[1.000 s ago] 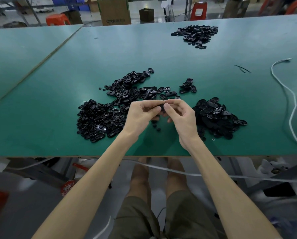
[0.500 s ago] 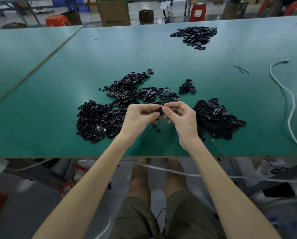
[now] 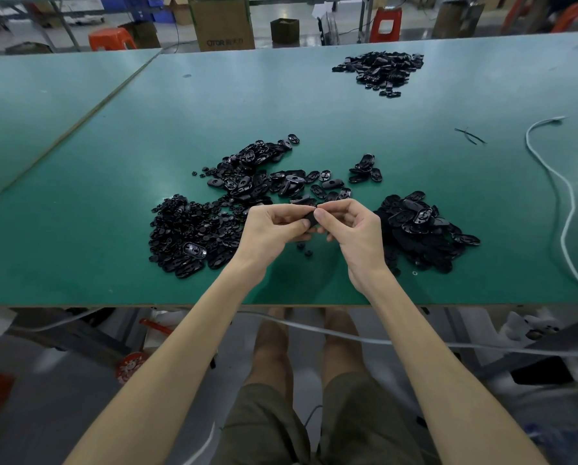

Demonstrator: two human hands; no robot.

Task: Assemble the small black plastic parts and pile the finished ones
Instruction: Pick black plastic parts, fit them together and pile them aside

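Left hand (image 3: 270,229) and right hand (image 3: 356,231) pinch-grip one black part (image 3: 311,219) above the surface (image 3: 314,112), between left pile (image 3: 193,234) and right pile (image 3: 421,229), presumably shortening reaches

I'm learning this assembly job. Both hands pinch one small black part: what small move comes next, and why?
Probably squeeze to seat the small black plastic part, since the left hand and right hand both pinch it between them above the green table.

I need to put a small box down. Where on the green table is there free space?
Free: the wide stretch between far pile and middle scatter; left of left pile, up to the table seam. Crowded: where left hand and right hand pinch a black part.
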